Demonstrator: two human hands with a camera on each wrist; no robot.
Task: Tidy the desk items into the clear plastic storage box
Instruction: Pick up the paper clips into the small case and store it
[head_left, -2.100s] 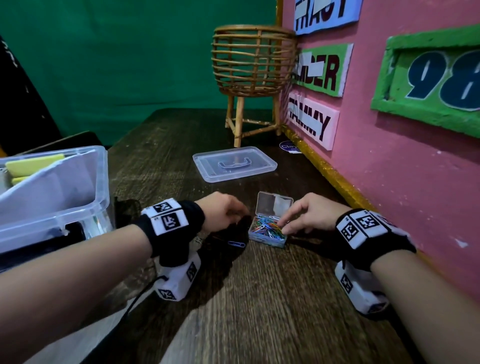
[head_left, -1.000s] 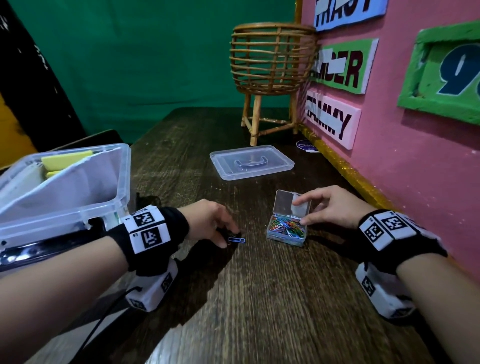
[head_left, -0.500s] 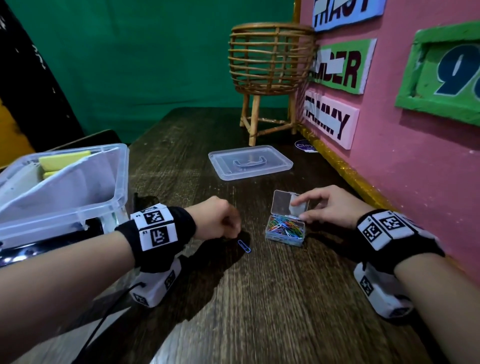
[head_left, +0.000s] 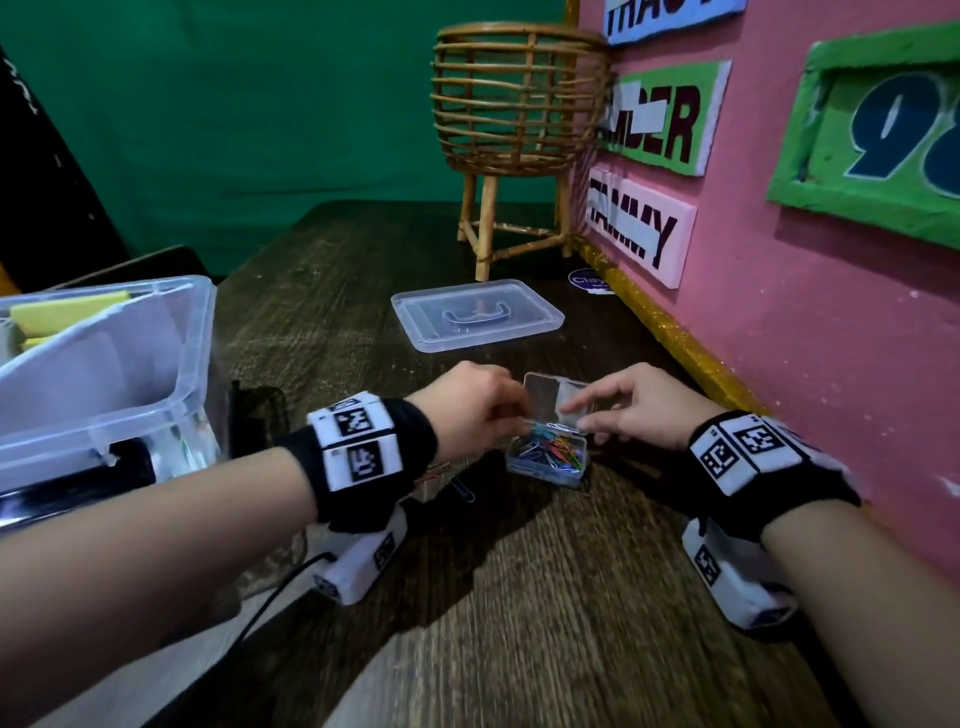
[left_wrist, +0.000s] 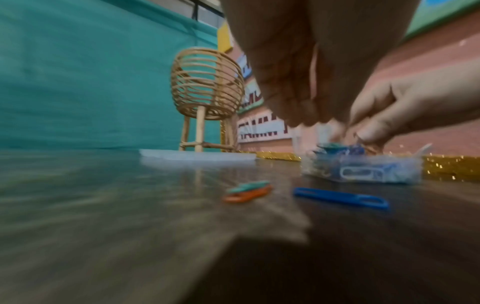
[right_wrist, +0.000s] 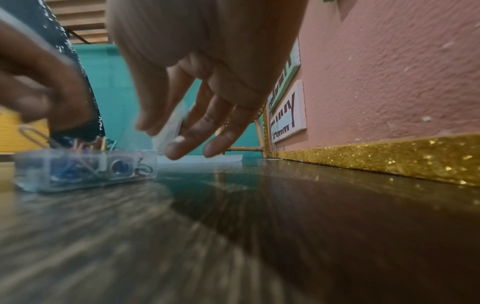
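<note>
A small clear clip box (head_left: 549, 460) full of coloured paperclips sits on the wooden desk (head_left: 519, 623), its hinged lid (head_left: 551, 396) standing open. My left hand (head_left: 514, 421) hovers over the box's left side and pinches a paperclip (right_wrist: 29, 132) above the pile. My right hand (head_left: 582, 421) pinches the open lid from the right, thumb and fingers on it (right_wrist: 166, 139). A blue paperclip (head_left: 462, 488) and an orange one (left_wrist: 246, 195) lie loose on the desk just left of the clip box. The clear plastic storage box (head_left: 197, 364) stands open at the left.
The storage box's flat lid (head_left: 478, 319) lies behind the clip box. A rattan basket stand (head_left: 519, 119) fills the far corner. A pink wall (head_left: 805, 338) with a gold strip runs along the right. Yellow pads (head_left: 67, 312) sit inside the storage box.
My left hand has lifted from the desk and moved right to the clip box with a clip. The blue clip stays on the desk. My right hand keeps hold of the lid.
</note>
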